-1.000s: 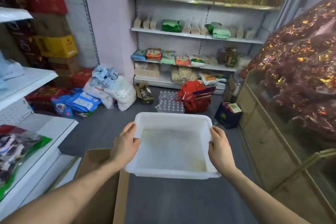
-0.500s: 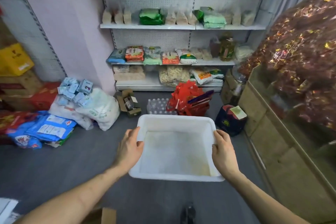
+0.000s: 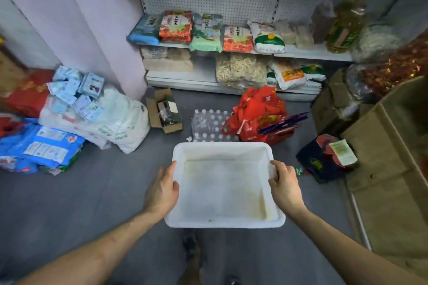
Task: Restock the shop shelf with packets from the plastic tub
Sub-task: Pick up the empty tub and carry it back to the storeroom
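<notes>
Gripping plastic tub [image 3: 222, 146] by side rims, left hand [image 3: 162, 190] on left rim, right hand [image 3: 286, 186] on right, fingers [image 3: 276, 165] clamping both. Tub hanging level over floor [image 3: 92, 192], showing bare bottom. Straight ahead past tub's far edge, shop shelf [image 3: 312, 52] lying, both hands equally near.

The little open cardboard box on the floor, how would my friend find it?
Find the white shelf unit at the back and look at the grey floor below its left end. The little cardboard box sits there, between the white sacks and the wrapped pack of water bottles. Unlike them it is brown, with open flaps and dark things inside.
</notes>
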The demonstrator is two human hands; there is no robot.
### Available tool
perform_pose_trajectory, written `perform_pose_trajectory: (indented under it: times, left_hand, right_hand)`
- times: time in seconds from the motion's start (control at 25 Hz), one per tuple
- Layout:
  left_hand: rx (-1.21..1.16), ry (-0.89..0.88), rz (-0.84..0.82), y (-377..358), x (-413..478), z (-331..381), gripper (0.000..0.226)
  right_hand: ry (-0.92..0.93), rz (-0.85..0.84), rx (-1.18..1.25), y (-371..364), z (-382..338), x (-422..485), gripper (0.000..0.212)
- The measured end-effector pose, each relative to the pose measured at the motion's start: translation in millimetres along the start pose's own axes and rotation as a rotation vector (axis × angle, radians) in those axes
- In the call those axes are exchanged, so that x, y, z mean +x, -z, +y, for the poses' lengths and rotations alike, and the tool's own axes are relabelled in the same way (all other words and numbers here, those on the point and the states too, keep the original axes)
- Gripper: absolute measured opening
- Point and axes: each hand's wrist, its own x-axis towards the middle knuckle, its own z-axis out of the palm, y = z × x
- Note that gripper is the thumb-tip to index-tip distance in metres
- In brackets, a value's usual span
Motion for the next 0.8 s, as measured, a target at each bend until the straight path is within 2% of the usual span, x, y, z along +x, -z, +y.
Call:
perform_pose_trajectory:
  times: [0.12, 0.2, 0.24, 0.32, 0.36, 0.48, 0.6, 0.64, 0.8]
  left_hand:
    - [-0.005, 0.018, -0.139, -15.8, 85.8, -17.6, 0.075]
    - [-0.030, 0.042, -0.243, -45.6, 172.4, -32.3, 0.079]
    - [-0.079, 0.050, -0.242, -38.4, 174.6, -27.0, 0.077]
    - [-0.167, 0.089, -0.290, -83.2, 247.9, -54.5, 0.068]
    - [-0.230, 0.099, -0.312, -79.3, 246.0, -54.1, 0.067]
    - [-0.298, 0.184, -0.398, -153.3, 352.6, -100.1, 0.065]
    - [-0.376, 0.246, -0.404, -239.6, 454.9, -141.1, 0.059]
    - [-0.412, 0.242, -0.382, -239.6, 465.9, -139.7, 0.059]
    - [-0.480, 0.285, -0.370, -328.4, 521.0, -171.5, 0.060]
  right_hand:
    - [-0.110, -0.057, 0.002, -35.6, 0.4, 55.4, 0.053]
    - [-0.140, -0.090, -0.027, -82.1, 11.2, 126.8, 0.054]
    - [-0.162, -0.113, 0.000, -79.6, 7.2, 128.0, 0.055]
    - [-0.228, -0.152, 0.001, -132.7, 32.8, 202.5, 0.060]
    - [-0.248, -0.189, 0.013, -131.7, 34.0, 203.6, 0.063]
    - [-0.328, -0.242, 0.063, -219.8, 74.7, 306.2, 0.065]
    - [-0.360, -0.218, 0.126, -312.2, 118.9, 407.7, 0.062]
    - [-0.372, -0.189, 0.150, -310.9, 119.0, 420.7, 0.062]
    - [-0.398, -0.178, 0.193, -387.3, 164.7, 487.0, 0.064]
